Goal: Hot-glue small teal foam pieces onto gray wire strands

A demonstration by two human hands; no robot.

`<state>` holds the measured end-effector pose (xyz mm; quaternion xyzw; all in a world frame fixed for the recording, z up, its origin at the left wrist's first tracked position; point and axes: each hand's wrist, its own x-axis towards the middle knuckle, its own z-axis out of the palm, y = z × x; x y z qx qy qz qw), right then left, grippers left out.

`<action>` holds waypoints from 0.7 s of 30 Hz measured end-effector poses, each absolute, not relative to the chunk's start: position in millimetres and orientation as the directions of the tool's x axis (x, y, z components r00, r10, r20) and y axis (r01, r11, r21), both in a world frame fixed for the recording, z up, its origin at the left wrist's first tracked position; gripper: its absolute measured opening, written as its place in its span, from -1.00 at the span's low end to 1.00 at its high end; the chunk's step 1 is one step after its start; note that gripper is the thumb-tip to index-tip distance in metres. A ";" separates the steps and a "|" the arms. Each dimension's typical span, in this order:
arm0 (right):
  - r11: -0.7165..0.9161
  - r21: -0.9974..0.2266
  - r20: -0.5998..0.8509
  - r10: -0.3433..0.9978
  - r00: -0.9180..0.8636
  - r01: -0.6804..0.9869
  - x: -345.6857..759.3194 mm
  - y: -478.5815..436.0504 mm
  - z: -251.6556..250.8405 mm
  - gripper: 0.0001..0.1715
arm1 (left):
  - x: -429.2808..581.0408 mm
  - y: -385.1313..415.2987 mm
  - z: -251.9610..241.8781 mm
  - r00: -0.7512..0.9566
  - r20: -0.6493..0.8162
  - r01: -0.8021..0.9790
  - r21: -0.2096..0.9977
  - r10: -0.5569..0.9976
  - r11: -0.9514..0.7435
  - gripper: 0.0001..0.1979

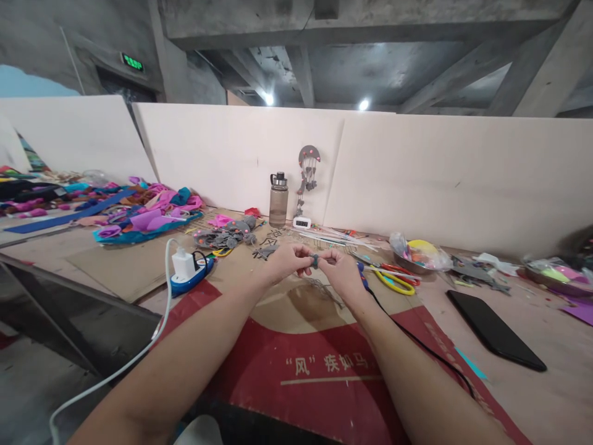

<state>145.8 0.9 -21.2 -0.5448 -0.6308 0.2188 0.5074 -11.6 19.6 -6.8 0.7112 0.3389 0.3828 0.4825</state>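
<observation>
Between the fingertips of both hands is a small grey-green piece (315, 261), too small to make out fully. My left hand (291, 259) pinches it from the left, and my right hand (341, 272) pinches it from the right. Thin grey thread (319, 287) hangs and lies below the fingers, over the cardboard sheet (273, 312). Just right of my right hand are yellow-handled scissors (396, 283) and a blue-handled tool (362, 275) with a black cord. Some grey felt scraps (265, 251) lie beyond my left hand.
A water bottle (278, 204) and a small digital clock (302, 223) stand at the back. Grey felt pieces (227, 236) are piled left, near a power strip (192, 277) with a white cable. To the right are a metal bowl (419, 266) and a black phone (495, 329).
</observation>
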 end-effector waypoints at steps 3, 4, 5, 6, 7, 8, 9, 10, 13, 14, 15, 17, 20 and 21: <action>0.298 -0.824 0.398 0.910 0.118 0.482 144.7 -2.1 -18.7 -0.80 | -8.9 18.1 -6.4 0.425 0.236 0.137 0.938 0.874 -0.320 -0.88; 0.298 -0.824 0.397 0.910 0.116 0.482 144.5 -2.5 -18.4 -0.80 | -8.0 17.1 -5.8 0.410 0.239 0.144 0.936 0.880 -0.321 -0.90; 0.300 -0.825 0.397 0.911 0.114 0.479 144.4 -2.8 -18.4 -0.80 | -7.2 16.1 -4.9 0.398 0.238 0.153 0.935 0.886 -0.320 -0.92; 0.301 -0.827 0.398 0.910 0.115 0.475 144.3 -2.8 -18.6 -0.80 | -6.6 15.2 -3.8 0.387 0.235 0.161 0.935 0.892 -0.316 -0.93; 0.304 -0.829 0.399 0.910 0.116 0.470 144.2 -2.8 -18.9 -0.79 | -6.2 14.3 -2.7 0.377 0.232 0.165 0.936 0.896 -0.312 -0.93; 0.307 -0.830 0.401 0.909 0.116 0.465 144.1 -2.7 -19.4 -0.78 | -6.1 13.7 -1.7 0.367 0.231 0.168 0.936 0.901 -0.309 -0.94; 0.313 -0.830 0.406 0.907 0.114 0.461 144.0 -2.7 -19.8 -0.76 | -6.2 13.4 -0.9 0.359 0.231 0.174 0.935 0.904 -0.308 -0.94; 0.321 -0.829 0.411 0.905 0.111 0.459 144.0 -2.6 -20.2 -0.74 | -6.6 13.4 -0.3 0.354 0.233 0.183 0.932 0.906 -0.312 -0.93; 0.335 -0.818 0.423 0.901 0.095 0.468 143.8 -2.7 -21.1 -0.73 | -7.8 14.9 -1.0 0.361 0.251 0.218 0.914 0.898 -0.343 -0.92; 0.334 -0.812 0.424 0.901 0.091 0.478 143.8 -2.8 -21.1 -0.75 | -8.0 15.7 -1.9 0.369 0.256 0.226 0.908 0.893 -0.354 -0.91; 0.331 -0.807 0.424 0.901 0.089 0.489 143.8 -3.0 -21.1 -0.77 | -8.0 16.5 -3.0 0.377 0.258 0.229 0.904 0.889 -0.360 -0.91; 0.325 -0.797 0.425 0.901 0.091 0.508 144.1 -3.6 -20.5 -0.81 | -7.4 17.8 -4.8 0.389 0.252 0.219 0.909 0.886 -0.355 -0.91; 0.338 -0.775 0.448 0.890 0.086 0.534 144.9 -5.6 -18.5 -0.78 | -6.1 18.6 -5.6 0.368 0.232 0.156 0.939 0.900 -0.306 -0.94; 0.350 -0.761 0.463 0.883 0.081 0.546 145.1 -6.5 -17.7 -0.75 | -5.9 18.8 -5.5 0.353 0.227 0.124 0.950 0.908 -0.286 -0.95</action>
